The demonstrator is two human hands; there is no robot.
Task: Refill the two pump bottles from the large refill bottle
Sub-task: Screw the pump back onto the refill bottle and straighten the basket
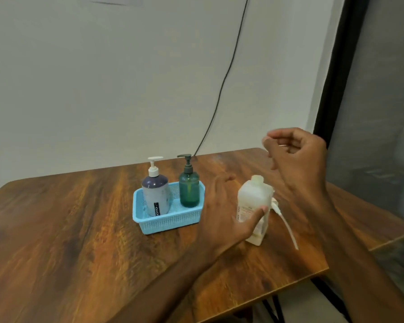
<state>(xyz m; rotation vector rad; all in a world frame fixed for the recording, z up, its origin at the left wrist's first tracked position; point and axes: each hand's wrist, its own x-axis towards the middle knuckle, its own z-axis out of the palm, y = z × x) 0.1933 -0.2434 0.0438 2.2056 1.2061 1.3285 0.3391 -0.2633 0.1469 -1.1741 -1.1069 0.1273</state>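
The large refill bottle (254, 201), white and translucent, stands upright on the table with its neck uncapped. A white pump head with a long dip tube (287, 224) lies on the table just right of it. My left hand (219, 206) is spread beside the bottle's left side, with only the thumb touching its label. My right hand (296, 157) hovers above and behind the bottle, blurred, fingers curled in with nothing visible in them. Two pump bottles stand in a blue basket (170, 223): a grey-purple one with a white pump (155, 194) and a green one (189, 188).
The wooden table (79, 229) ends at a front-right edge close to the refill bottle. A black cable (222, 89) runs down the white wall behind the basket. A dark frame and a glass panel stand at the right.
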